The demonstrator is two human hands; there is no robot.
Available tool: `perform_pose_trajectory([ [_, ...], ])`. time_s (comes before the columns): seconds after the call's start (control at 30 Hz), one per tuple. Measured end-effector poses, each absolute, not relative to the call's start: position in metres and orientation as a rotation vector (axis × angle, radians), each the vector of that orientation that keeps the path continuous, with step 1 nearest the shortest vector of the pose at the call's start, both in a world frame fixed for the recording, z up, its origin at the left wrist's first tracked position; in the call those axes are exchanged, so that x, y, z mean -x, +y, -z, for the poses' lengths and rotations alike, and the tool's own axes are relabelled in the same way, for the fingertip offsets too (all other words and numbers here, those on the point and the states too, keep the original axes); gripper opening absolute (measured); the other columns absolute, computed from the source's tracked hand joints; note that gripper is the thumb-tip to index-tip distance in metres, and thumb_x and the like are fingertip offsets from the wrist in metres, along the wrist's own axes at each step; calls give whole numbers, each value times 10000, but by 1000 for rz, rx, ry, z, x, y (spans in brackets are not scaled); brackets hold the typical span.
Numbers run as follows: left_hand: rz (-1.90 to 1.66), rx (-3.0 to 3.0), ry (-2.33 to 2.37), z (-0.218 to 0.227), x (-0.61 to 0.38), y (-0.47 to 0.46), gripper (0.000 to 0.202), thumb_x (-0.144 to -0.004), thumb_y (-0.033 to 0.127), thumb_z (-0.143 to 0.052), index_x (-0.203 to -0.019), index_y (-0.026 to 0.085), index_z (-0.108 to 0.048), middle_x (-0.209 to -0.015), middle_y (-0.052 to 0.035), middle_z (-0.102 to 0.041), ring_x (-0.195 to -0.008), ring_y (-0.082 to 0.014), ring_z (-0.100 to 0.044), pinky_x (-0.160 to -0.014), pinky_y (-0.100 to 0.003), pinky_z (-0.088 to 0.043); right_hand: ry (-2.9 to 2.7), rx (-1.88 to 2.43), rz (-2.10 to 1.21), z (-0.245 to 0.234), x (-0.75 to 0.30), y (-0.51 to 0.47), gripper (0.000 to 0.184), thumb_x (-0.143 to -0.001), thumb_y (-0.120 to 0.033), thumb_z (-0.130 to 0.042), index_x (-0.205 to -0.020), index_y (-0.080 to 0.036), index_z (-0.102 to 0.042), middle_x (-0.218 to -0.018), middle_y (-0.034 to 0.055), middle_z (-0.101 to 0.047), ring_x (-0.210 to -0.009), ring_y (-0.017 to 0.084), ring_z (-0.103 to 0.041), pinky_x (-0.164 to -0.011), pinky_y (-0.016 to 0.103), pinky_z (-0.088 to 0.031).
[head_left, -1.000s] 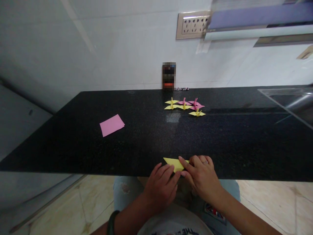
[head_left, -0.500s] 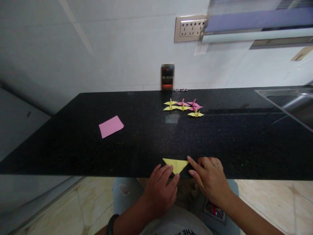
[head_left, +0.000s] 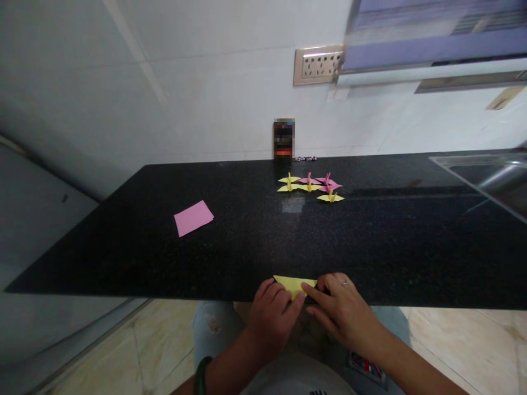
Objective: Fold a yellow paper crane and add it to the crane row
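Note:
A folded yellow origami paper (head_left: 290,283), triangular with its long edge away from me, lies at the front edge of the counter. My left hand (head_left: 270,312) is closed on its lower left side, fingers bent and thumb near the bottom point. From the right, my right hand (head_left: 343,310) presses the paper with its index fingertip. Its other fingers are curled by the right corner, and the thumb sits lower, off the paper. Farther back stand several small folded cranes, among them a yellow crane (head_left: 330,198) and a pink crane (head_left: 328,180).
Pink paper sheets (head_left: 193,218) lie on the left of the black countertop (head_left: 247,236). A blurred dark object (head_left: 284,140) leans on the wall, a beaded strand (head_left: 306,159) beside it. The sink's edge (head_left: 473,181) is at right, the wall socket (head_left: 319,66) above.
My right index finger has moved left from the paper's right corner onto its middle. My left fingers are more bent. The view has tilted slightly, shifting everything lower.

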State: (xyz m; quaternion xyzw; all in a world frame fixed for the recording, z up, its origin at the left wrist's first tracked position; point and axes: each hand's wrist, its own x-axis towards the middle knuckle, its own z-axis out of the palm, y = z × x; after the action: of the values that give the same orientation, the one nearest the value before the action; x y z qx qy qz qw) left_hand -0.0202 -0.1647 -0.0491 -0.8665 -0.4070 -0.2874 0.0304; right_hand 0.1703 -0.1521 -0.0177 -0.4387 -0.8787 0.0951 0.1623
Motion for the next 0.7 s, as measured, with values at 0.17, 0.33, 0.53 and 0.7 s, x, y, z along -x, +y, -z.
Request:
perform_pose_trajectory([
  [0.17, 1103, 2672, -1366, 25, 19, -157, 142, -772, 160, -514, -800, 192, -650, -637, -27, -563, -670, -142, -505, -652, -308, -424, -2242, 1257, -421, 16, -173, -153, 336, -791, -264, -501, -1121, -201, -513, -883, 81, -518, -835, 201, -479, -713, 355, -404],
  [0.33, 2161, 2312, -2356, -13, 17, -141, 154, -761, 267, -539, -805, 152, -632, -698, -34, -604, -634, -119, -546, -584, -241, -442, -1627, 1258, -899, -5, -164, -139, 436, -775, -305, -516, -1187, -208, -416, -953, 69, -511, -806, 163, -508, -728, 314, -438],
  [0.53, 3021, 1687, -2845, -23, 8, -138, 192, -682, 301, -628, -744, 127, -573, -619, -11, -612, -523, -95, -550, -497, -199, -414, -1551, 1167, -1264, -27, -136, -130, 189, -748, -341, -546, -773, -157, -582, -634, -12, -503, -578, 107, -454, -532, 222, -394],
  [0.7, 3012, 1881, -2788, -17, 6, -145, 195, -695, 305, -616, -704, 116, -573, -576, 3, -573, -498, -77, -503, -495, -196, -376, -1587, 1213, -1230, -30, -133, -133, 250, -767, -327, -518, -586, -154, -521, -534, -41, -405, -507, 84, -368, -476, 205, -319],
])
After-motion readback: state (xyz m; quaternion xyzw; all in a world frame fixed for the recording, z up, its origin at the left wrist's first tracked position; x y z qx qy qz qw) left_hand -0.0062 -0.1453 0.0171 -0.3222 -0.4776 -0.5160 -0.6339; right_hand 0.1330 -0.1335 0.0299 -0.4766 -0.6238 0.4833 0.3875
